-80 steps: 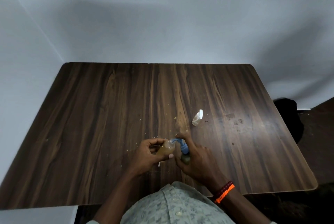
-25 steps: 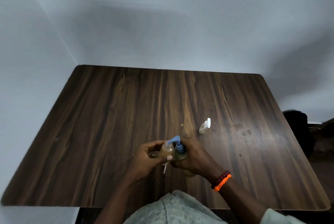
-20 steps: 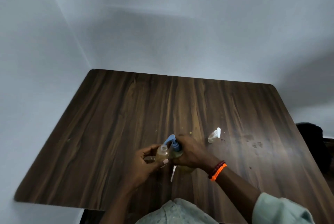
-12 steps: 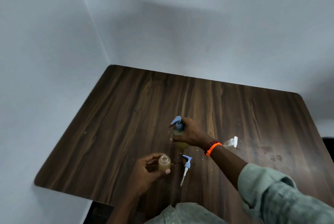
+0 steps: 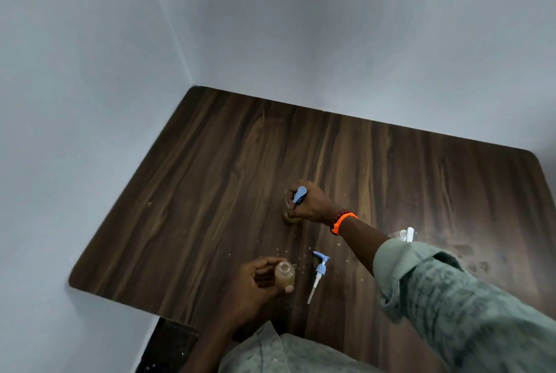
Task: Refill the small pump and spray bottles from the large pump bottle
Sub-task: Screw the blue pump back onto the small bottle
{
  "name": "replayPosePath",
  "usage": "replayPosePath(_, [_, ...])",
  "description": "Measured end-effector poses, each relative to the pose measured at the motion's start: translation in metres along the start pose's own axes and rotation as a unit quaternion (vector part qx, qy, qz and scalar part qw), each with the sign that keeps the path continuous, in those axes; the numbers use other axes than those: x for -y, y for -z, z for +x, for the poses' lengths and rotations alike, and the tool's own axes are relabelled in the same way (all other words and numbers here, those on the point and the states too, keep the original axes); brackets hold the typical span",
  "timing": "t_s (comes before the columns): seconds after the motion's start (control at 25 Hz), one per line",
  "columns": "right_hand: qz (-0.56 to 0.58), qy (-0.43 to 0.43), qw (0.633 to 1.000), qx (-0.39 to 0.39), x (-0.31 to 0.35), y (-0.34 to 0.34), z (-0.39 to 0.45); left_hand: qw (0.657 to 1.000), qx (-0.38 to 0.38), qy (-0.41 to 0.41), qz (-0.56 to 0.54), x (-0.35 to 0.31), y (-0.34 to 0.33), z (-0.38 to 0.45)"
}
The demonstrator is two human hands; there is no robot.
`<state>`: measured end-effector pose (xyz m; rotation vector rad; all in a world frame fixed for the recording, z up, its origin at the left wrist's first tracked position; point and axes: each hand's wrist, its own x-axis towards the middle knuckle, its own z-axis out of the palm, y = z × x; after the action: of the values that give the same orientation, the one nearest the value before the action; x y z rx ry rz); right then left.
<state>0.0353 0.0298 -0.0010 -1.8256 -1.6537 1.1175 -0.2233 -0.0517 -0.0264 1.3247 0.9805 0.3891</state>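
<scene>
a person's right hand [image 5: 313, 205] now reaches out across the dark wood table [image 5: 210, 192], fingers wrapped around the large pump bottle [image 5: 293, 210] with its blue pump head [image 5: 300, 194], standing it on the surface well away from the body; a second ago both hands were pressed together near the table's front edge, the big bottle's nozzle held against the mouth of the small one. the left hand [image 5: 258, 277] stays close to the person, fingers and thumb curled around the small pump bottle [image 5: 284, 274], which stands upright, uncapped and showing amber liquid most of the way up. its blue-and-white pump top [image 5: 319, 271] lies flat on the table just beside it, dip tube pointing toward the front edge. the parting of the two bottles suggests the filling of this first bottle is over, with the pump top not yet screwed back on. the small spray bottle [image 5: 404, 234] lies on its side farther right, partly hidden behind the right sleeve [image 5: 421, 276], and appears not yet refilled; its contents cannot be judged. crumbs or droplets dot the wood around the work area. no brand, label or readable writing shows on any bottle.
</scene>
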Motion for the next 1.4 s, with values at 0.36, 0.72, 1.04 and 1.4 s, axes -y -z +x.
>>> replayPosePath(0.36, [0.013,0.005,0.998,0.061,-0.009,0.002,-0.013,1.000,0.013,0.014,0.019,0.004,-0.005,0.008])
replayPosePath(0.72, [-0.053,-0.146,0.988,0.009,-0.012,0.013,-0.052,1.000,0.013,0.003,0.005,-0.005,-0.010,0.010])
replayPosePath(1.04, [0.042,-0.359,0.928,-0.087,-0.056,-0.070,-0.120,0.999,0.040,0.024,0.016,-0.008,-0.018,0.012])
replayPosePath(1.4, [0.132,-0.236,0.930,-0.249,-0.038,-0.053,-0.148,0.997,0.068,0.001,0.040,-0.026,-0.031,0.009])
